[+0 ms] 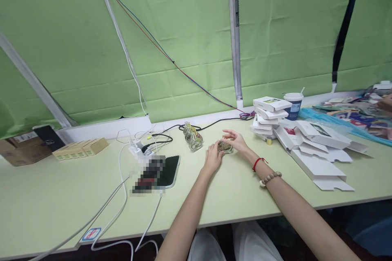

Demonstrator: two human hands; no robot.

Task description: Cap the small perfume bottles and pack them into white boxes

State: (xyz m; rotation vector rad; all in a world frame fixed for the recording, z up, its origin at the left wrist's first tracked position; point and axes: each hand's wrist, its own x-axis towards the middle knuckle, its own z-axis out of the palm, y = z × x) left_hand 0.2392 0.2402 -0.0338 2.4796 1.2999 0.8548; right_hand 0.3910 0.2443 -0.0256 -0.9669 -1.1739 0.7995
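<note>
In the head view a small clear glass bottle (226, 147) with greenish-brown contents is between my two hands, low over the table. My left hand (213, 157) grips its left side, with the fingers closed on the glass. From the right, my right hand (238, 142) bends its fingers over the bottle's top and far side; some fingertips are raised off it. Its neck is hidden by the fingers. Several similar glass bottles (195, 142) with sprayer tops stand in a row to the left, beyond my left hand.
White flat boxes (271, 115) are stacked at the right, with opened white boxes (320, 167) spread before them. A paper cup (293, 106) with a straw stands behind. To the left lie a phone (170, 171), white cables (124, 195), a power strip (139, 149) and tan boxes (81, 148).
</note>
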